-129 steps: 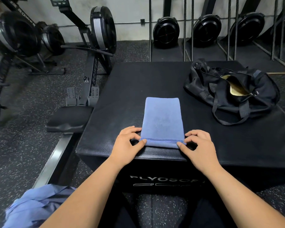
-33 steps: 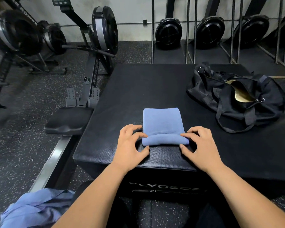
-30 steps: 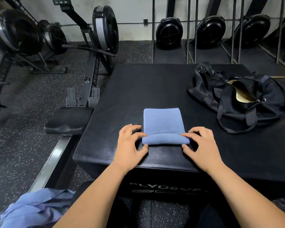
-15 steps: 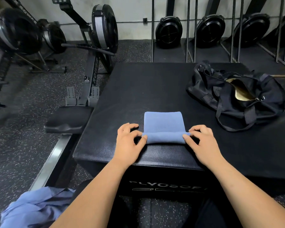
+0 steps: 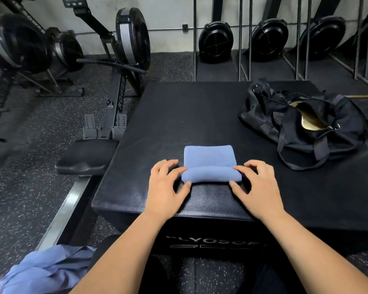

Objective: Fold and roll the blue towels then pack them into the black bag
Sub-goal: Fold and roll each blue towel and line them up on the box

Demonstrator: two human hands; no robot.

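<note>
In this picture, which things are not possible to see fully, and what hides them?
All in the head view:
Black bag: only a narrow gold-lined opening shows; its own fabric hides the contents.
Blue cloth heap, lower left: cut by the frame edge and the left forearm; number of towels unknown.
Blue towel: both roll ends covered by the left hand and right hand.
Box lettering: dim, and its end is not legible.

Bare desk (image 5: pixel 189 115) runs open from 10 to 12 o'clock beyond blue towel (image 5: pixel 208 155); black bag (image 5: pixel 306 134) blocks 2 o'clock, open strip between; rower seat (image 5: pixel 85 155) sits just beside desk's left edge, 9 o'clock.
</note>
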